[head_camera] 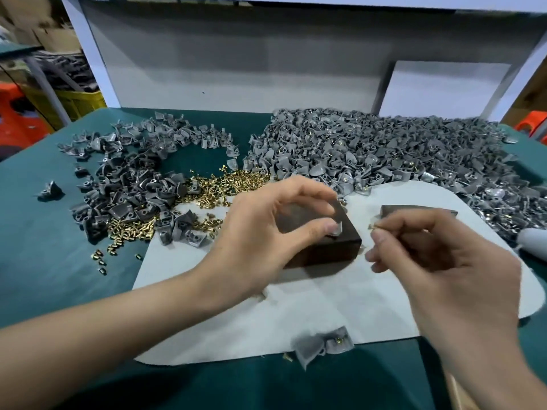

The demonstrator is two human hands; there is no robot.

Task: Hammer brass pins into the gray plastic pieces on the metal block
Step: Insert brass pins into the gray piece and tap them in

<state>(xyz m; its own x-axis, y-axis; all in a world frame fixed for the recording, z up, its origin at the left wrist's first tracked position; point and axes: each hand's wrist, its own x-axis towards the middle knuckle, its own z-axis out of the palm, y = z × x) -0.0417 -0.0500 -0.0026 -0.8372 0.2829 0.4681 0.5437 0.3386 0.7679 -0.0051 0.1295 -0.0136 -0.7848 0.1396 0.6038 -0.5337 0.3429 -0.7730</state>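
A dark metal block (322, 250) sits on a pale grey mat (310, 309) at the table's middle. My left hand (266, 235) reaches over the block and pinches a small gray plastic piece (337, 230) against its near right corner. My right hand (438, 261) hovers just right of the block and pinches a brass pin (373, 226) between thumb and forefinger, a short way from the piece. Loose brass pins (207, 190) lie scattered left of the block.
A heap of gray plastic pieces (127, 184) lies at the left and a larger heap (384, 152) at the back right. Two pieces (322, 346) lie at the mat's near edge. A second dark block (414, 211) and a pale handle (532, 242) sit right.
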